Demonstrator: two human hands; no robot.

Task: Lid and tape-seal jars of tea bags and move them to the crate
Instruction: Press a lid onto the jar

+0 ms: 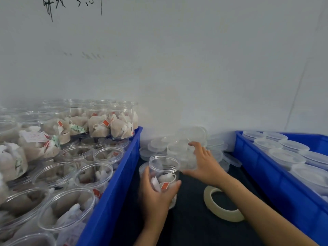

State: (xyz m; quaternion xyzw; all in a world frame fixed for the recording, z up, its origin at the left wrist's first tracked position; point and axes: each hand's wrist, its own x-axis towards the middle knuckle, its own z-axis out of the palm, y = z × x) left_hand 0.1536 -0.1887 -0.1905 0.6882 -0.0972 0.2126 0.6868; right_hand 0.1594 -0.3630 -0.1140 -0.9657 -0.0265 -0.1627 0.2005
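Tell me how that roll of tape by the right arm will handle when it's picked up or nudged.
The roll of tape lies flat on the dark table, so a nudge would probably slide it rather than roll it. It is a thin ring with a wide open middle, so likely light and easy to hook with a finger. Stood on edge, it could well roll away.

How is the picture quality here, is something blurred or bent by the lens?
Head view: soft, even light without hard shadows; the wide lens bends the left crate edge; the lid pile and the right hand look smeared; the held jar is clearer.
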